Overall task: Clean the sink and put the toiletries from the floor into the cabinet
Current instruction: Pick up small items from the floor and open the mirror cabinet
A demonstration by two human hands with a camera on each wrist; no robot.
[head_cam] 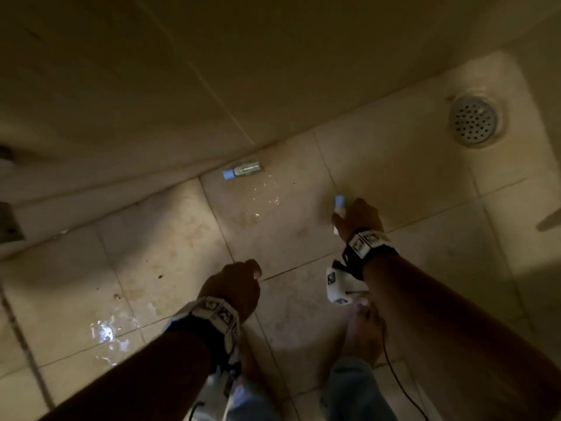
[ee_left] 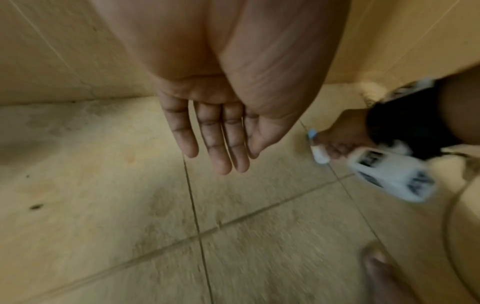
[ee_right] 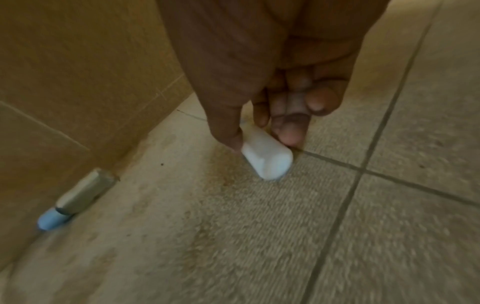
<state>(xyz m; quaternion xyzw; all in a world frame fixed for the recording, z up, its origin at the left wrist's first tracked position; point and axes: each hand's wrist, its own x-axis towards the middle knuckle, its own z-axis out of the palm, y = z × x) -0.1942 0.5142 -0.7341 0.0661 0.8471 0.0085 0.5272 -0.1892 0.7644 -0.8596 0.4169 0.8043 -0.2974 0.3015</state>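
- Tiled floor: beige tiles with dark grout lines, brownish stains and wet patches, meeting a tiled wall.
- Floor drain: round, perforated metal, off to the right, well apart from both hands.
- Left hand: fingers straight and together, palm bare, holding nothing, above the floor.
- Right hand: thumb and fingers clamped on a small white bottle with a pale blue cap, low at the floor.
- Second bottle: clear-grey body, blue cap, lying on its side on the floor against the base of the wall, left of the right hand.
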